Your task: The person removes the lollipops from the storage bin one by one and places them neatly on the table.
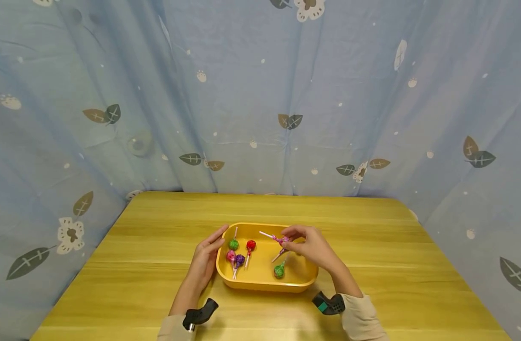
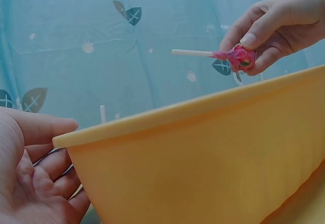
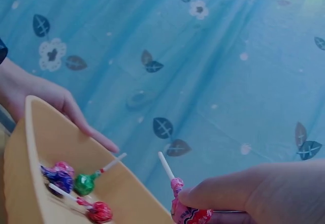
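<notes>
A yellow plastic box (image 1: 264,286) holds several wrapped lollipops. My right hand (image 1: 309,246) pinches a pink lollipop (image 3: 190,211) by its candy end, over the box's right half, its white stick pointing left. At the left end, my left hand (image 1: 202,260) rests against the box with fingers extended along the rim (image 2: 63,138). In the box's left part lie a green lollipop (image 1: 233,244), a pink one (image 1: 230,255), a purple one (image 1: 240,260) and a red one (image 1: 251,245). Another green lollipop (image 1: 279,271) lies below my right hand, near a further stick (image 1: 277,257) partly hidden by the fingers.
The box stands on a yellow wood-grain table (image 1: 158,237), near its front. Behind the table and at both sides hangs a blue curtain (image 1: 243,94) with leaf and flower prints. Black wrist straps (image 1: 200,314) sit at both beige sleeves.
</notes>
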`<state>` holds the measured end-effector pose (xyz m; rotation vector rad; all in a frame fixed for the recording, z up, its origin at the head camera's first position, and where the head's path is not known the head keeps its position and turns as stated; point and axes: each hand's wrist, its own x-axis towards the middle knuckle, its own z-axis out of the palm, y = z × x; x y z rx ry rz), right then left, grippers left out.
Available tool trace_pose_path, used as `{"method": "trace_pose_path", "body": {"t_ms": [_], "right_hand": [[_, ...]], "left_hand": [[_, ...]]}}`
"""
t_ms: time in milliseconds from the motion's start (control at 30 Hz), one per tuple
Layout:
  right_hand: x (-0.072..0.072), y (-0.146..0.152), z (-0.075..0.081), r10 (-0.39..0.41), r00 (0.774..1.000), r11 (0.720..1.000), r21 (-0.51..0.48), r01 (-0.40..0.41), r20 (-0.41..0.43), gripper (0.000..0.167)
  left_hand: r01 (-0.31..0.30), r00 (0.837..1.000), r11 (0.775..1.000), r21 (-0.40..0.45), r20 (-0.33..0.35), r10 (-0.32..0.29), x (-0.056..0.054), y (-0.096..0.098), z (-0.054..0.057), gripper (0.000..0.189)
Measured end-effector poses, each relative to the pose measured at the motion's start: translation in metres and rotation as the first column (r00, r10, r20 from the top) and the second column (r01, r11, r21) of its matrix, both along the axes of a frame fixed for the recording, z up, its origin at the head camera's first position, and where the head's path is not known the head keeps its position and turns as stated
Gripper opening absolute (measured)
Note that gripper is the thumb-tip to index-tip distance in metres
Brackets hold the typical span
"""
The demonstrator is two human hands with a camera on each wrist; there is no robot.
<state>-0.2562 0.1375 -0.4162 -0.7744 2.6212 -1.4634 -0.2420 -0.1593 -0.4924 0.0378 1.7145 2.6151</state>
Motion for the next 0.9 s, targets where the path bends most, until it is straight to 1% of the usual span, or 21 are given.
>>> {"method": "trace_pose_path", "body": {"t_ms": [133,267,467,567,700,800,900], "right_hand": [[-0.001,0.006,0.004,-0.054,0.998,0.998,-0.017,0.054,0.026,0.026],[-0.004,0.014,0.006,-0.106,0.994,0.994,-0.011,0.106,0.020,0.031],[-0.007,0.029,0.008,-0.140,0.990,0.989,-0.045,0.140,-0.007,0.033],[-0.009,0.036,0.010,-0.161,0.987,0.985,-0.058,0.161,0.017,0.034],[-0.011,0.050,0.012,-0.201,0.979,0.977,-0.064,0.203,0.031,0.039],[-0.012,0.060,0.013,-0.233,0.972,0.970,-0.066,0.233,0.016,0.042],[-0.012,0.068,0.013,-0.257,0.966,0.964,-0.068,0.258,0.019,0.043]], "left_hand": [[0.002,1.000,1.000,0.002,0.006,-0.002,0.000,0.000,0.000,0.046],[0.002,1.000,1.000,0.009,0.014,-0.002,0.000,0.000,0.000,0.046],[-0.004,1.000,1.000,0.005,0.015,0.004,0.000,0.000,0.001,0.046],[0.001,1.000,1.000,0.010,0.012,-0.001,0.001,-0.001,0.001,0.047],[0.003,1.000,1.000,0.012,0.018,-0.003,0.000,0.000,0.001,0.046],[-0.002,1.000,1.000,0.008,0.023,0.002,0.000,0.000,0.001,0.046],[-0.003,1.000,1.000,0.012,0.021,0.003,0.000,0.001,0.000,0.046]]}}
